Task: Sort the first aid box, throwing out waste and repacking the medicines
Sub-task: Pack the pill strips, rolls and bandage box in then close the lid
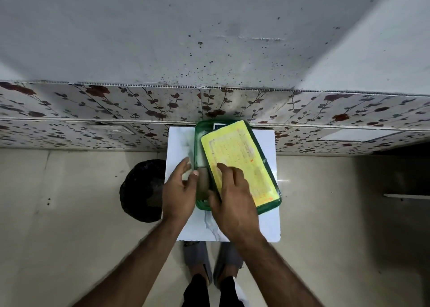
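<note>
Green plastic box (235, 167) sits on the white desk (267, 213), its yellow lid (242, 157) askew under the flat, unclenched right hand (232, 197). The left hand (180, 190) seems to pinch something pale. Sorting looks barely begun; black bin (139, 190) waits beside.

One green box (198, 204) is seen at the centre of the frame, and one yellow-labelled lid (242, 162) is counted, laid askew over it. One white table (267, 225) is seen beneath them. Two hands are counted in the lower centre: one left hand (179, 190) and one right hand (232, 199). One black bin (139, 190) is seen at the left of the table. Two feet (197, 258) are counted at the bottom centre.
</note>
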